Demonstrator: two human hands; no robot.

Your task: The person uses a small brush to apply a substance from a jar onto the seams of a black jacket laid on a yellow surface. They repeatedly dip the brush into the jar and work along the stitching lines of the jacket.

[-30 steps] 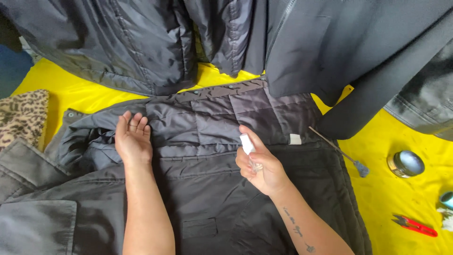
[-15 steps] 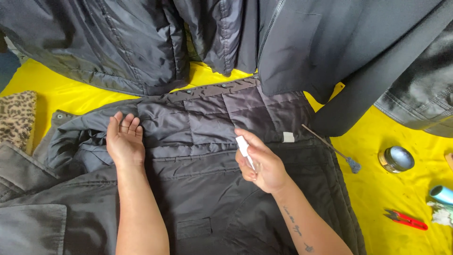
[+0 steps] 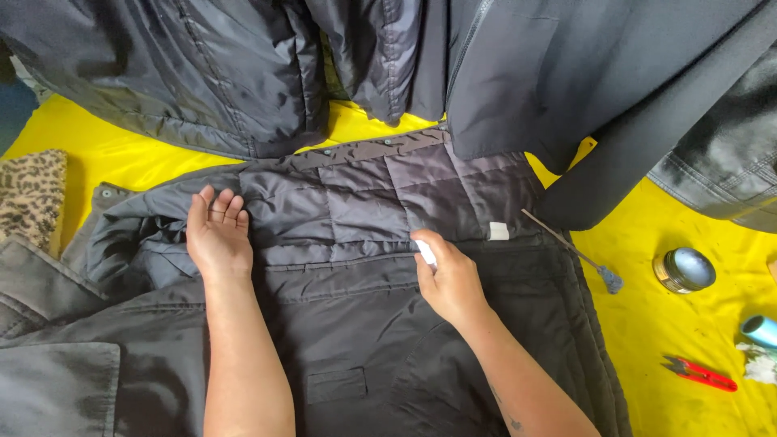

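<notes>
Left hand [image 3: 218,235] lies flat, palm down, fingers extended, pressing the dark quilted jacket [image 3: 364,324] spread on the yellow cloth [image 3: 672,340] — it grips nothing. Right hand [image 3: 449,279] is curled around a small white object [image 3: 426,254], tip against the jacket's lining seam. Round tin [image 3: 685,269] and red snips [image 3: 702,373] lie well apart to the right.

Yellow cloth [image 3: 672,340] under dark jackets [image 3: 364,324]
</notes>
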